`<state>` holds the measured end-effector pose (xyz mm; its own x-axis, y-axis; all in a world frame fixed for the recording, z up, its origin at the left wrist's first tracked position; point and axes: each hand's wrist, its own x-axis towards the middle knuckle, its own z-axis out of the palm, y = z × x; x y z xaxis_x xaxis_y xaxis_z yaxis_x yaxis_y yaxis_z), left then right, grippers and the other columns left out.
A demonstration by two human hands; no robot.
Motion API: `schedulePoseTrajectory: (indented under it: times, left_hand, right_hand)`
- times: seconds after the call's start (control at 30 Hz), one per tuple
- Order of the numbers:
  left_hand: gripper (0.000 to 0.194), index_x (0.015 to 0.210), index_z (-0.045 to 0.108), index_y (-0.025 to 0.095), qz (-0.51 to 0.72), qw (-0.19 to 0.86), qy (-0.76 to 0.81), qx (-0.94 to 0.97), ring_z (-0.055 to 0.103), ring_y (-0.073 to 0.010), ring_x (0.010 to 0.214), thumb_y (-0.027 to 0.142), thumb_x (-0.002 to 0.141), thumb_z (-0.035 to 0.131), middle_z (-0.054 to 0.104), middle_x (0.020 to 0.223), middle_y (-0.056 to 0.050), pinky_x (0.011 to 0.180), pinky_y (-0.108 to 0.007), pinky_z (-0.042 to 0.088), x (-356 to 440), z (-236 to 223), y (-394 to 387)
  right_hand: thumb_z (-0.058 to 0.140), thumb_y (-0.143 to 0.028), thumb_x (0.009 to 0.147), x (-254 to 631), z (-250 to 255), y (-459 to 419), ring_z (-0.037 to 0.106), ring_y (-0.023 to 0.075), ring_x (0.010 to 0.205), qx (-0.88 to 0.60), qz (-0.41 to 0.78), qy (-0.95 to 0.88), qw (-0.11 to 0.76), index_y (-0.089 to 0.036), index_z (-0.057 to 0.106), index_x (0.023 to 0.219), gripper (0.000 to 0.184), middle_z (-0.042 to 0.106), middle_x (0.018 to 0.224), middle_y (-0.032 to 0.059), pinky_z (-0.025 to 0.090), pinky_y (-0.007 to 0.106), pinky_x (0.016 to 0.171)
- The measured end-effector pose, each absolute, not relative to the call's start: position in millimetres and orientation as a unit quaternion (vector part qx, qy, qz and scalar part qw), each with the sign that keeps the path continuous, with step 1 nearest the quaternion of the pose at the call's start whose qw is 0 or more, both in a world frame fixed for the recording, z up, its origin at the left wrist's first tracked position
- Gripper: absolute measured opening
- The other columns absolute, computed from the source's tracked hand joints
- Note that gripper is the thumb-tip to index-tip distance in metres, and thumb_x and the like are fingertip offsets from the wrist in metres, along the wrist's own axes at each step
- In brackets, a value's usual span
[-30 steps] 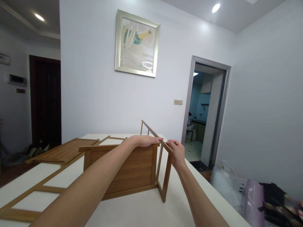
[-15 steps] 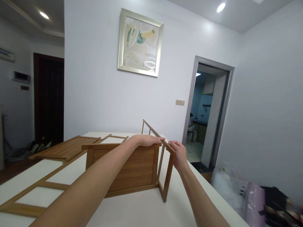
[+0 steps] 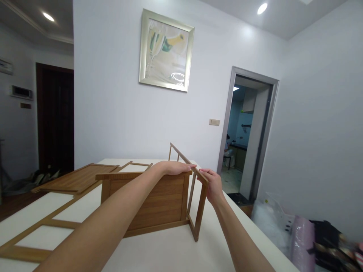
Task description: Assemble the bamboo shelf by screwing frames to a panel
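A slatted wooden panel (image 3: 161, 200) stands upright on its long edge on the white table (image 3: 147, 251). At its right end an open wooden frame (image 3: 200, 211) stands crosswise, its long top rail running away towards the wall. My left hand (image 3: 177, 167) lies over the panel's top edge near that corner, a fingertip reaching the frame's rail; its other fingers are partly hidden behind the panel. With fingers and thumb around the frame's near top corner, my right hand (image 3: 213, 185) is closed on it from the right. The panel's left part is covered by my left forearm.
Left of the panel, another wooden panel (image 3: 81, 177) and a ladder-like wooden frame (image 3: 64, 223) lie flat on the table. Plastic-wrapped packing (image 3: 270, 217) and a pink roll (image 3: 303, 241) stand beyond the table's right edge. A doorway (image 3: 246, 132) opens behind, with a person seated inside.
The view has shifted very slightly, so everything sits a little further left. Both hands keep their places on the panel and the frame, with no clear movement of either piece.
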<state>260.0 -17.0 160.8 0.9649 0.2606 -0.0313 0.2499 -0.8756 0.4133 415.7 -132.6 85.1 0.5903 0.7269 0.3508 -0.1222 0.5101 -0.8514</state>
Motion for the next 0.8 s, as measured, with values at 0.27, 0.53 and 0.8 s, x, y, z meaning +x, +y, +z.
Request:
schedulePoseTrajectory:
  times: [0.27,0.53,0.8]
  left_hand:
    - [0.056,0.144,0.027,0.038,0.024,0.241,0.116,0.963,0.024,-0.0220,0.140,0.057,0.091,0.023,0.024,0.153,0.008,0.114,-0.038,0.014,262.1,155.8,-10.6]
    - [0.061,0.145,0.028,0.035,0.031,0.263,0.114,0.957,0.022,-0.0212,0.141,0.061,0.089,0.025,0.023,0.153,0.006,0.115,-0.035,0.012,263.1,154.4,-11.4]
    - [0.060,0.143,0.032,0.035,0.037,0.286,0.129,0.949,0.025,-0.0211,0.140,0.060,0.089,0.031,0.025,0.152,0.007,0.115,-0.034,0.015,263.6,153.8,-14.6]
  right_hand:
    - [0.079,-0.026,0.053,417.8,83.1,-132.6,0.059,0.0153,0.059,-0.416,0.277,-0.369,0.784,-0.016,0.072,0.066,0.017,0.069,0.064,0.0038,0.046,0.030,0.061]
    - [0.078,-0.025,0.054,416.7,86.0,-135.4,0.059,0.0152,0.062,-0.404,0.294,-0.382,0.777,-0.017,0.072,0.066,0.016,0.069,0.065,0.0033,0.046,0.030,0.062]
    - [0.079,-0.024,0.053,419.7,83.1,-132.8,0.060,0.0155,0.063,-0.393,0.302,-0.373,0.784,-0.017,0.072,0.067,0.018,0.069,0.068,0.0034,0.047,0.031,0.063]
